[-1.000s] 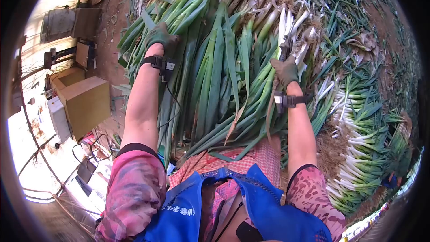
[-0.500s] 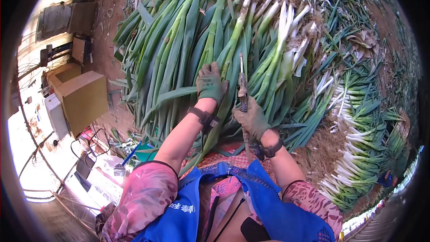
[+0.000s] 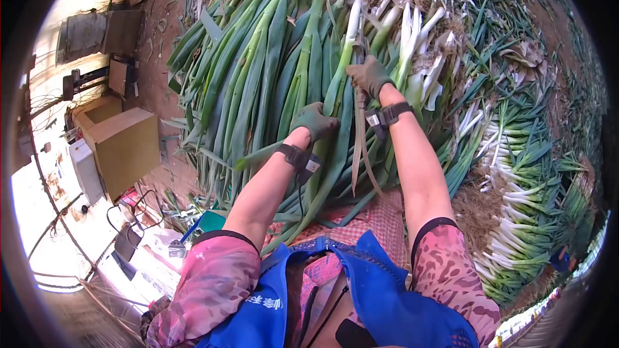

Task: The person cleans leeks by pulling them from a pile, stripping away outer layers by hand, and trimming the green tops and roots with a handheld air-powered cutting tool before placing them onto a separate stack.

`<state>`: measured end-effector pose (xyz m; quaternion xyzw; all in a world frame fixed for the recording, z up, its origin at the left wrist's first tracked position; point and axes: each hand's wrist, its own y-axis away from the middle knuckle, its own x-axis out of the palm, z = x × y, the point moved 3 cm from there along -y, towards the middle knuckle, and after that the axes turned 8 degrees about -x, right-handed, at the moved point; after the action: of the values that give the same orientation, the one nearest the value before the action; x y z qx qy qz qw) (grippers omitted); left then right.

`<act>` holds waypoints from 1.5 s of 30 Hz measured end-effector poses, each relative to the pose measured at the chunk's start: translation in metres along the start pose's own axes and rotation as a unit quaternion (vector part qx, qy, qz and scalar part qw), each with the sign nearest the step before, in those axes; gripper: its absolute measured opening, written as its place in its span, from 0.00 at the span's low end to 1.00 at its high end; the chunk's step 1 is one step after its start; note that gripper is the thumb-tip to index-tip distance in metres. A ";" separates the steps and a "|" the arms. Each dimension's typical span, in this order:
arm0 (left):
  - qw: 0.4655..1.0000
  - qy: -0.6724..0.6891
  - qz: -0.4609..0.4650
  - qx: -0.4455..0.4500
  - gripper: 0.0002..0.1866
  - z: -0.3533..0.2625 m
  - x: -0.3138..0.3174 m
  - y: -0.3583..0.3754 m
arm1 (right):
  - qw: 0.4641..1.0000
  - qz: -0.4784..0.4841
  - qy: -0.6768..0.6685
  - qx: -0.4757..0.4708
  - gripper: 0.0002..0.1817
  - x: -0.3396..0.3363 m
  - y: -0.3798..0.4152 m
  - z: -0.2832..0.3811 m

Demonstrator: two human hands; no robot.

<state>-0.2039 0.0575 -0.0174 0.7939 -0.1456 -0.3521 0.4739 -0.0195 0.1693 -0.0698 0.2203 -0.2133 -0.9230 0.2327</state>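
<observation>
A large green onion (image 3: 338, 80) lies before me, its white stem pointing away and its long leaves running toward my lap. My left hand (image 3: 314, 121) is closed around its green leaves, about midway along. Farther up, just right of its stem, my right hand (image 3: 370, 77) is closed on withered, brownish leaf strips (image 3: 359, 145), which hang down from it toward my lap. Both hands wear dirty green gloves. Beneath and around them spreads a thick pile of green onions (image 3: 258, 58), roots at the far side.
Smaller green onions (image 3: 509, 219) lie in a curved row at right, beside dry roots (image 3: 480, 219). Leaf scraps (image 3: 490, 19) litter the ground at upper right. A cardboard box (image 3: 126, 148) stands at left. Checkered red cloth (image 3: 380, 219) covers my lap.
My right hand has moved away from my body, up beside the stem, with withered strips in it. That stem now shows cleaner white. My left hand has shifted slightly right and closed around the leaves.
</observation>
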 end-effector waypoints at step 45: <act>0.979 -0.149 -0.142 0.007 0.40 -0.043 -0.038 0.001 | 0.995 -0.008 -0.068 0.076 0.32 0.036 0.186 0.058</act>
<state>-0.2010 0.1059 0.0127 0.7486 -0.1029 -0.5289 0.3865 -0.0149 0.0183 0.0590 0.1758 -0.2964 -0.9187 0.1927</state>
